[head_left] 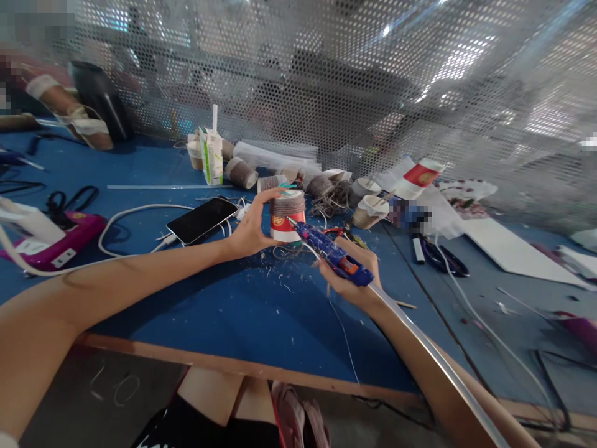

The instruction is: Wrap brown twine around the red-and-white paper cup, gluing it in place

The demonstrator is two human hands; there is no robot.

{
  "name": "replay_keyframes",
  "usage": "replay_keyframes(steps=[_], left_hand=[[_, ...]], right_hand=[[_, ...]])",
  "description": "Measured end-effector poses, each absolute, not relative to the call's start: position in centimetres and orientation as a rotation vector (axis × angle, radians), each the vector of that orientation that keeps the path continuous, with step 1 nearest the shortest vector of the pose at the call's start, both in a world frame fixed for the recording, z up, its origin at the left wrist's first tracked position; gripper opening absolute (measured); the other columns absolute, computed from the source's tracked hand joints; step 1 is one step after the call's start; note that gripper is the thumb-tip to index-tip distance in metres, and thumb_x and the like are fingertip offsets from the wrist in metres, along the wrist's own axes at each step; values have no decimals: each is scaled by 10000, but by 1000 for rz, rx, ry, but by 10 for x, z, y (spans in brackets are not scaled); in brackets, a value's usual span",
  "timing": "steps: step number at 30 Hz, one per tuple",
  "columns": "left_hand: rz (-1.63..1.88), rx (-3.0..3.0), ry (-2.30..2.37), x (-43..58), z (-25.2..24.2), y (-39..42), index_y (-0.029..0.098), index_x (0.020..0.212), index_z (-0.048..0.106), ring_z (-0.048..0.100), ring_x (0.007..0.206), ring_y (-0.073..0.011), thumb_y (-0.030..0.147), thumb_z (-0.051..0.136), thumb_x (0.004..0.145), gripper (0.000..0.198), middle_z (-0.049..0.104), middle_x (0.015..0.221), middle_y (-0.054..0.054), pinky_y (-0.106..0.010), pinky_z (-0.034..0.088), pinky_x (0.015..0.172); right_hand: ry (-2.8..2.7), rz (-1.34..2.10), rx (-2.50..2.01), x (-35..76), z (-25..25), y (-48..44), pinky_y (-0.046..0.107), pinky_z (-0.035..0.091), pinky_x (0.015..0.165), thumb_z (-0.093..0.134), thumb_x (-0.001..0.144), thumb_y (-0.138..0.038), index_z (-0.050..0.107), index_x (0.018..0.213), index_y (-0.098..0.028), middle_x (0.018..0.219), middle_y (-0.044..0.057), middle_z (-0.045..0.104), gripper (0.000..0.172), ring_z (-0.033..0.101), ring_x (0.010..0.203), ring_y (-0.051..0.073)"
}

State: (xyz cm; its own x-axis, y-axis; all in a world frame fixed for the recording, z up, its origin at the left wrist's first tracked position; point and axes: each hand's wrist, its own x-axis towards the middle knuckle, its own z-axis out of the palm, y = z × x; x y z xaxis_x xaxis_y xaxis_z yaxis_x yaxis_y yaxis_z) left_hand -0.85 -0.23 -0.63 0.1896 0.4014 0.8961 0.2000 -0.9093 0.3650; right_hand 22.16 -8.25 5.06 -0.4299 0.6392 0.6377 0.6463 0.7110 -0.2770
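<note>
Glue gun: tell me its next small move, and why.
Perhaps dab a little glue just under the wound cord: the right hand holds the glue gun with its nozzle near the cord's lower edge, the left hand holds the cup, and the red band below shows bare.

From my remote post I count two hands: left hand [254, 227], right hand [357, 264]. Held glue gun [321, 246]: one. Red cups [280, 233]: two. Phone [203, 221], drink carton [213, 160], straw [215, 117], black bottle [103, 99]: one each. Brown cups [241, 173]: several, overlapping; I cannot fix their number.
</note>
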Motion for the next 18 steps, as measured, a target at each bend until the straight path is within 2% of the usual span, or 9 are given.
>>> replay_keyframes(steps=[11, 18], left_hand=[[1810, 2217, 537, -7, -8, -2, 262, 1358, 318, 462, 1404, -329, 405, 850, 713, 848, 469, 1405, -170, -543, 441, 1161], [1798, 2216, 576, -8, -10, 0, 276, 1377, 281, 457, 1407, -337, 377, 875, 687, 917, 456, 1408, -172, -545, 442, 1155]], right_hand=[[-2123, 25, -1004, 217, 54, -87, 257, 377, 500, 604, 746, -183, 449, 623, -229, 559, -49, 481, 203, 455, 481, 101], [-2105, -17, -1028, 219, 54, -85, 254, 365, 495, 578, 748, -186, 398, 591, -232, 535, -55, 453, 243, 432, 473, 99]])
